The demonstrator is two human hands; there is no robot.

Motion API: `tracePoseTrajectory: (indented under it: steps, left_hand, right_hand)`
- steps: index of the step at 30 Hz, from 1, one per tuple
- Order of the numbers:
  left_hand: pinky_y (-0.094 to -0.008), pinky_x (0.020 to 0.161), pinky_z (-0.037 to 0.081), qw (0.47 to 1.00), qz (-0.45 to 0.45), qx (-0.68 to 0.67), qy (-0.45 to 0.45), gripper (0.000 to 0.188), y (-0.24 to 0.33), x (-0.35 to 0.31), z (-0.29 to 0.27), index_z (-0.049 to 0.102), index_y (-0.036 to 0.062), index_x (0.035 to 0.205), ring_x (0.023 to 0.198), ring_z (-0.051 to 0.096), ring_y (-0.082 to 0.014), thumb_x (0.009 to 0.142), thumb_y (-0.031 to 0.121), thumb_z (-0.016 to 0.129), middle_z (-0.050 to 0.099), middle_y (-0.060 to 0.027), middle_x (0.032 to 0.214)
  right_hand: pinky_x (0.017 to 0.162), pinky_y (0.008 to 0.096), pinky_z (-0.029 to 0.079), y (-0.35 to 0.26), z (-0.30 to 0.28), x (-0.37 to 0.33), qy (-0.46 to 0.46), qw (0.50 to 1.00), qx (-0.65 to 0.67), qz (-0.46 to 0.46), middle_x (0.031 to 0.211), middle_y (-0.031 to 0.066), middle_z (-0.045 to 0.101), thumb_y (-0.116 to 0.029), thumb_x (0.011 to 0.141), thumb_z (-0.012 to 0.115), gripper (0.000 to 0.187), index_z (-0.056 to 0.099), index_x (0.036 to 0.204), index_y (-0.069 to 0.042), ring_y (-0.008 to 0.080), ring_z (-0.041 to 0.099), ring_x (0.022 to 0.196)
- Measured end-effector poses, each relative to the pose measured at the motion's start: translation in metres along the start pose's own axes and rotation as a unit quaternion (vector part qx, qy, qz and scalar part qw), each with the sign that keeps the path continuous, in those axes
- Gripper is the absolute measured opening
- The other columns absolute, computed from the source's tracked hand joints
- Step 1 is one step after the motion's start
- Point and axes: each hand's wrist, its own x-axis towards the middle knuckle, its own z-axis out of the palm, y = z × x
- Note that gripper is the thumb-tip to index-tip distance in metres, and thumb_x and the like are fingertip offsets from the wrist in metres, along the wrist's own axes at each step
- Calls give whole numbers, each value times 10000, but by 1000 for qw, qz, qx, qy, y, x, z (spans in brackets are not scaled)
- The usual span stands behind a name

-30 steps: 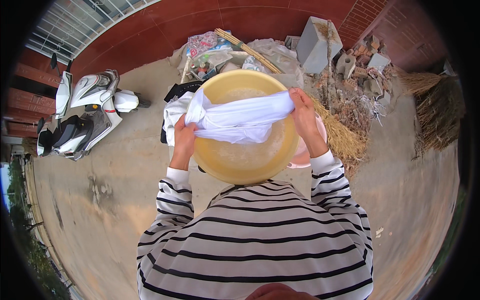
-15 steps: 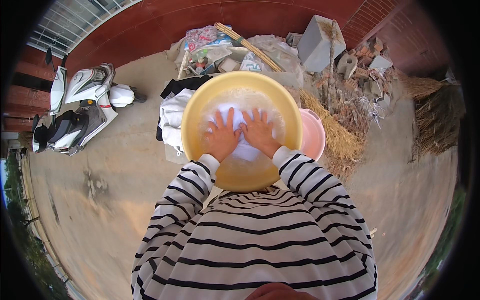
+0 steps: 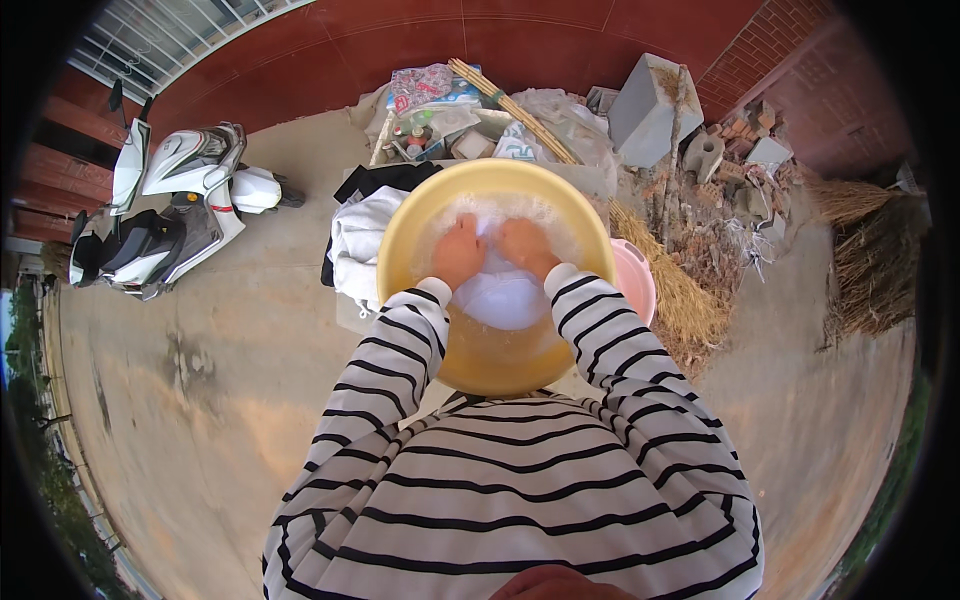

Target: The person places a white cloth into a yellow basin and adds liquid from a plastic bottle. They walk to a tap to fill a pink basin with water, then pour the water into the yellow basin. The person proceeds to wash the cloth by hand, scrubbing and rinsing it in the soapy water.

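Note:
In front of me stands a round yellow basin [image 3: 393, 262] with sudsy water in it. A wet white cloth [image 3: 501, 300] bulges up at the near side of the water, and part of it runs up between my hands. My left hand [image 3: 457, 253] is closed on the cloth toward the far half of the basin. Close beside it, my right hand [image 3: 527, 246] is also closed on the cloth, its fingers curled under and partly hidden by the suds.
Left of the basin lie a white garment [image 3: 362, 243] and black cloth [image 3: 390, 180]. A pink basin [image 3: 634, 282] sits partly behind it on the right, near a straw broom [image 3: 690, 295]. Bamboo poles [image 3: 515, 110], bags and rubble line the wall. A white scooter [image 3: 180, 205] is parked at left.
My hands were spread flat on the cloth; now both have closed on it. The cloth has bunched into a bulge on the near side.

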Motion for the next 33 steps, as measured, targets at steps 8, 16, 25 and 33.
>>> tracePoseTrajectory:
  steps: [8,16,25,33]
  left_hand:
    - [-346,631,414,796,-220,-564,31,265,-11,-28,-68,555,38,830,626,441,-167,812,235,731,535,-26,718]
    - [-557,796,486,995,36,23,93,595,30,-79,-70,437,77,1381,1116,500,-411,861,259,662,446,-209,1302]
    - [-574,763,521,972,-35,168,-160,373,27,-48,-5,525,113,1275,1116,571,-429,925,244,528,434,-242,1396]
    - [-449,755,555,979,-20,116,-168,217,11,-9,-8,643,88,1004,885,695,-323,914,240,518,688,-224,946]
  right_hand:
    - [775,338,490,-19,-63,-107,41,916,395,-62,830,189,677,-378,927,594,418,693,928,29,249,647,776]
    - [914,513,466,-9,-10,-115,196,978,72,-28,1360,229,492,-313,915,609,462,546,1311,-83,410,507,1162]
    - [900,580,468,-6,39,-66,84,990,-109,14,1309,252,534,-244,913,506,496,472,1385,-97,465,526,1166]
    - [818,480,526,7,15,-16,52,994,-93,-15,954,247,670,-292,944,445,361,689,987,-31,424,655,939]
